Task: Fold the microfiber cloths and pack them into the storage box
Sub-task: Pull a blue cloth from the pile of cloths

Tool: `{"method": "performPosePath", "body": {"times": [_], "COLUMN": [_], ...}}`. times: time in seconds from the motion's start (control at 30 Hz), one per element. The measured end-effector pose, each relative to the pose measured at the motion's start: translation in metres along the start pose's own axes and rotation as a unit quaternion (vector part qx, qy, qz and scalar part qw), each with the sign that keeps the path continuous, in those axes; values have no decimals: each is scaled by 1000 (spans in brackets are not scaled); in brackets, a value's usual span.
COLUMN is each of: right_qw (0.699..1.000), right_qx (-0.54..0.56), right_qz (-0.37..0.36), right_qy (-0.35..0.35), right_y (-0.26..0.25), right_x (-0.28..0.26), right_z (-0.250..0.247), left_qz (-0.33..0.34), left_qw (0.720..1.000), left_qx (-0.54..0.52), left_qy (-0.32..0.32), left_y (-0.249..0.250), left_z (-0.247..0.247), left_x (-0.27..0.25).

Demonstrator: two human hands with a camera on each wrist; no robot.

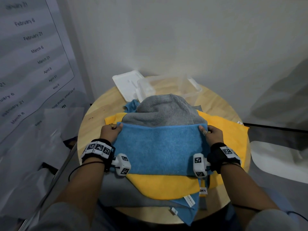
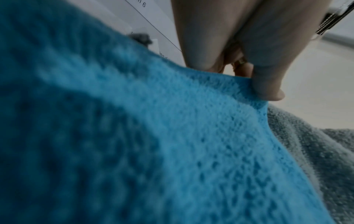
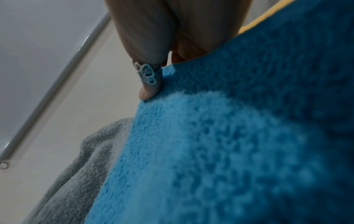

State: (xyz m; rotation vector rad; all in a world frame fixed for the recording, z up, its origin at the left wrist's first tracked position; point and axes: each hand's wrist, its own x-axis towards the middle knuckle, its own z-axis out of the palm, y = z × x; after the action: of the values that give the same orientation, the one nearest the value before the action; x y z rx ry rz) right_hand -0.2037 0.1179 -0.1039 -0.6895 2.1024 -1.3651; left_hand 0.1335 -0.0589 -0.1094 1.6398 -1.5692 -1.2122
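storage box (image 1: 191,88): clear, contents indistinct, lid (image 1: 128,83) beside | left hand (image 1: 110,132), right hand (image 1: 212,133): each pinching a far corner of blue cloth (image 1: 158,147)

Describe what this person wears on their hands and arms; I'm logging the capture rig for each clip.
Each wrist carries a black band with white blocks printed with black square marker codes, plus a white cube-shaped camera unit on the inner side. The left hand has a gold ring; the right hand has a silver openwork ring. A thin dark cord loops from each band along the forearm. Grey sleeves cover the upper arms.
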Motion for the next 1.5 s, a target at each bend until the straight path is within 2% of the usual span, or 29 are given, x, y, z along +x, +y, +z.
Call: {"method": "performPosePath", "body": {"times": [0.1, 0.27, 0.43, 0.53, 0.63, 0.7, 0.77, 0.87, 0.93, 1.03, 1.1, 1.2, 1.33, 1.5], "right_qw": [1000, 1000, 996, 996, 995, 993, 993, 997, 997, 990, 981, 970, 965, 970], "right_qx": [18, -2, 50, 51, 59, 58, 43, 17, 6, 43, 90, 151, 181, 126], "right_qz": [7, 4, 25, 22, 66, 100, 106, 49, -8, -87, -140, -184, -184, -175], "right_qy": [6, 19, 68, 72, 51, 36, 27, 48, 72, 101, 100, 55, -38, -115], "right_y": [2, 6, 12, 12, 10, 11, 10, -9, -31, -71, -97, -125, -141, -137], "right_x": [1, 3, 6, 9, 11, 12, 11, 4, -7, -32, -56, -90, -125, -141], "right_z": [0, -3, -3, -2, -4, -7, -10, -12, -11, -3, 4, 20, 42, 59], "left_qz": [-5, -9, -7, 27, 61, 41, -34, -115, -121, -65, -25, 46, 104, 143], "left_qw": [999, 998, 993, 993, 993, 996, 998, 982, 963, 935, 930, 934, 947, 961], "left_qx": [-52, -65, -98, -61, -20, 4, -8, -149, -241, -347, -362, -345, -287, -206], "left_qy": [6, -15, 72, 95, 102, 77, 44, 26, 10, -39, -64, -84, -96, -115], "left_y": [3, 8, 12, 17, 21, 22, 22, 34, 47, 78, 94, 112, 125, 130], "left_z": [1, -1, -2, 1, 2, 1, -3, -11, -13, -10, -5, -1, 4, 11], "left_x": [1, 1, -2, -8, -10, -9, -8, -20, -35, -75, -98, -125, -148, -159]}}
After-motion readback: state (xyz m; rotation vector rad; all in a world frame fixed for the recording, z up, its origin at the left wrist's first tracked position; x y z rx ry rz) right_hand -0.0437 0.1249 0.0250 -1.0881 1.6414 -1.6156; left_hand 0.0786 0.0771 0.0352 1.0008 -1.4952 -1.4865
